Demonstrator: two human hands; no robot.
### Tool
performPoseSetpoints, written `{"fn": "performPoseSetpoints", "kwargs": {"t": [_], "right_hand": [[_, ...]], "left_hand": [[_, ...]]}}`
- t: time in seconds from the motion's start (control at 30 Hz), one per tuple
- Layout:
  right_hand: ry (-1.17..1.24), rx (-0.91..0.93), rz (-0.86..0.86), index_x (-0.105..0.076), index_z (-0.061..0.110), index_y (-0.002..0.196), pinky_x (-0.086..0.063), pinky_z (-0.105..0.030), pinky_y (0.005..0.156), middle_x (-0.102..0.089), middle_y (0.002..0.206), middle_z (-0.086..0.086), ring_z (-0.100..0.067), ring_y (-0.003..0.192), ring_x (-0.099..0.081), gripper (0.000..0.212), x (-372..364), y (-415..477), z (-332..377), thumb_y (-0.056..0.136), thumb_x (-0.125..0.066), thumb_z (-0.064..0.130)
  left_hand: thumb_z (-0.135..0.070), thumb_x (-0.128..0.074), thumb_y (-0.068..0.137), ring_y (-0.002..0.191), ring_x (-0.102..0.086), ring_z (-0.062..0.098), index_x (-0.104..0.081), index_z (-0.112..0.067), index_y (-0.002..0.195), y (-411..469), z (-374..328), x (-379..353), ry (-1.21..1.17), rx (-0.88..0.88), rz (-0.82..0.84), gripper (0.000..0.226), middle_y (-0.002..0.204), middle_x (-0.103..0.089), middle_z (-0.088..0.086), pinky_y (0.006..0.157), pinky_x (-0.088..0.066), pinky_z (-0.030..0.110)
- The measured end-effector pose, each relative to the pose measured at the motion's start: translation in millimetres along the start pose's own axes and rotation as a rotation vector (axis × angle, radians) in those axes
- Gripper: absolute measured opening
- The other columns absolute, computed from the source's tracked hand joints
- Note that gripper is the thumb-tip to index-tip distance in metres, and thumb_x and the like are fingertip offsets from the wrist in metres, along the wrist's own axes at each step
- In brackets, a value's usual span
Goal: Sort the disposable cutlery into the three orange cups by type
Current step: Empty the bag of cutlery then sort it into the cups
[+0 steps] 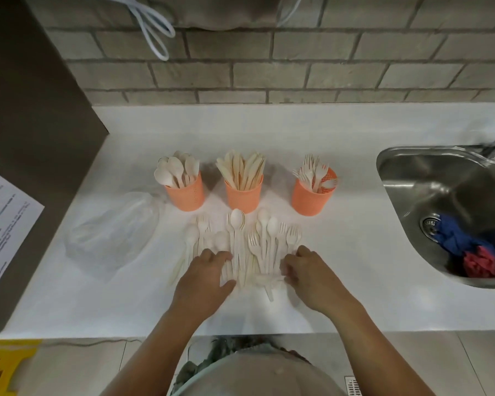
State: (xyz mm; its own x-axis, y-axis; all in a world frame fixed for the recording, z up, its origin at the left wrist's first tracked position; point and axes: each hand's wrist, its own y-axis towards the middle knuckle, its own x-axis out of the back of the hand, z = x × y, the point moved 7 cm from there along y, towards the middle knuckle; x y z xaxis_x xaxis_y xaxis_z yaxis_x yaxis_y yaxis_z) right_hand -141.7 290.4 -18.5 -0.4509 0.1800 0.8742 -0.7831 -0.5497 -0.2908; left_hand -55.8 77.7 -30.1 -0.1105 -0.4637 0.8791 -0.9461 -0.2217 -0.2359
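Presently, the loose cutlery (242, 247) lies in a rough fan on the white tabletop (355, 252), just in front of the three orange cups. The left cup (185, 197) holds spoons, the middle cup (244, 198) knives and the right cup (312, 200) forks. Spoons and forks are plainly mixed in the fan; knives among them cannot be confirmed.

Both hands sit on the near, handle end of the fan, the left hand (205, 270) over its left part and the right hand (306, 270) at its right edge. The fingers of both bend down onto the handles. Blur and the backs of the hands hide the fingertips, so it cannot be told whether either has closed on a piece or merely rests there.

Handling, as judged: the pieces look thin, very light and fairly stiff, smooth enough to slide over one another and liable to snap if bent. They are best pinched at the handle, singly or in small same-type groups.

Obscured: the handle ends under the hands, and pale pieces merge with the pale top. A clear plastic bag (112, 232) lies left of the fan, its contents not discernible. A sink (406, 178) at right is cut off by the frame.
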Motion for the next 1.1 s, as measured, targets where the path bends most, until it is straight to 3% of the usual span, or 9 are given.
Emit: {"fn": "performPoseSetpoints", "kwargs": {"t": [0.1,0.27,0.4,0.5,0.63,0.73,0.9,1.0,1.1], "right_hand": [[0.170,-0.032,-0.085,-0.058,0.021,0.087,-0.039,-0.016,0.064,-0.053,0.087,0.007,-0.012,0.077,-0.055,0.011,19,-3,-9,0.097,-0.063,0.021],[0.394,-0.204,-0.158,-0.060,0.020,0.097,-0.048,-0.020,0.060,-0.066,0.084,-0.001,-0.014,0.072,-0.063,0.006,32,5,-12,0.098,-0.063,0.026],[0.213,-0.435,-0.043,-0.047,0.010,0.130,-0.054,-0.038,0.089,-0.057,0.120,-0.009,-0.030,0.108,-0.063,0.054,9,14,-19,0.095,-0.059,0.049],[0.217,-0.449,-0.018,-0.040,0.007,0.135,-0.054,-0.039,0.089,-0.055,0.124,-0.011,-0.032,0.111,-0.063,0.073,-8,20,-10,0.088,-0.066,0.057],[0.295,-0.415,-0.077,-0.042,0.005,0.125,-0.051,-0.035,0.084,-0.059,0.119,-0.013,-0.033,0.108,-0.063,0.051,-10,31,3,0.091,-0.068,0.035],[0.380,-0.407,-0.111,-0.046,0.005,0.117,-0.049,-0.032,0.080,-0.061,0.115,-0.013,-0.034,0.106,-0.063,0.037,-7,33,2,0.091,-0.065,0.022],[0.481,-0.369,-0.164,-0.050,0.009,0.106,-0.049,-0.029,0.070,-0.064,0.100,-0.005,-0.024,0.089,-0.064,0.026,-9,27,-3,0.091,-0.068,0.021],[0.515,-0.345,-0.225,-0.051,0.010,0.102,-0.041,-0.020,0.057,-0.062,0.087,-0.002,-0.016,0.076,-0.060,0.019,-6,22,-4,0.091,-0.065,0.015],[0.504,-0.319,-0.251,-0.052,0.011,0.109,-0.040,-0.020,0.059,-0.065,0.088,-0.005,-0.024,0.083,-0.065,0.023,-5,20,-5,0.090,-0.065,0.013]], "left_hand": [[-0.041,-0.070,0.094,0.116,-0.057,0.017,-0.050,-0.036,0.141,-3,1,1,-0.057,-0.017,-0.053,0.052,0.122,-0.049,-0.007,0.091,-0.055,0.031],[-0.052,-0.069,0.091,0.114,-0.058,0.025,-0.052,-0.025,0.139,-2,7,15,-0.046,0.119,-0.194,0.057,0.126,-0.055,0.003,0.090,-0.056,0.039],[-0.059,-0.069,0.089,0.116,-0.061,0.029,-0.048,-0.017,0.140,10,6,12,-0.019,0.227,-0.100,0.070,0.130,-0.056,0.008,0.091,-0.053,0.039],[-0.053,-0.073,0.089,0.109,-0.065,0.028,-0.049,-0.013,0.139,18,-3,9,-0.047,0.249,-0.075,0.068,0.125,-0.059,0.009,0.085,-0.051,0.035],[-0.040,-0.079,0.086,0.093,-0.057,0.023,-0.045,-0.012,0.137,26,-11,10,-0.128,0.285,-0.059,0.067,0.116,-0.056,0.008,0.074,-0.045,0.030],[-0.037,-0.077,0.087,0.094,-0.057,0.025,-0.044,-0.009,0.135,29,-12,12,-0.140,0.309,-0.070,0.065,0.112,-0.051,0.008,0.075,-0.045,0.031],[-0.055,-0.074,0.087,0.113,-0.061,0.033,-0.051,-0.012,0.134,40,-20,19,-0.103,0.264,-0.159,0.068,0.127,-0.053,0.012,0.086,-0.053,0.039],[-0.048,-0.073,0.090,0.111,-0.064,0.030,-0.053,-0.012,0.131,49,-27,11,-0.049,0.246,-0.037,0.058,0.125,-0.062,0.008,0.084,-0.052,0.036],[-0.038,-0.071,0.091,0.102,-0.067,0.028,-0.056,-0.011,0.120,52,-27,10,-0.018,0.250,-0.020,0.043,0.115,-0.067,0.008,0.076,-0.051,0.034]]}}
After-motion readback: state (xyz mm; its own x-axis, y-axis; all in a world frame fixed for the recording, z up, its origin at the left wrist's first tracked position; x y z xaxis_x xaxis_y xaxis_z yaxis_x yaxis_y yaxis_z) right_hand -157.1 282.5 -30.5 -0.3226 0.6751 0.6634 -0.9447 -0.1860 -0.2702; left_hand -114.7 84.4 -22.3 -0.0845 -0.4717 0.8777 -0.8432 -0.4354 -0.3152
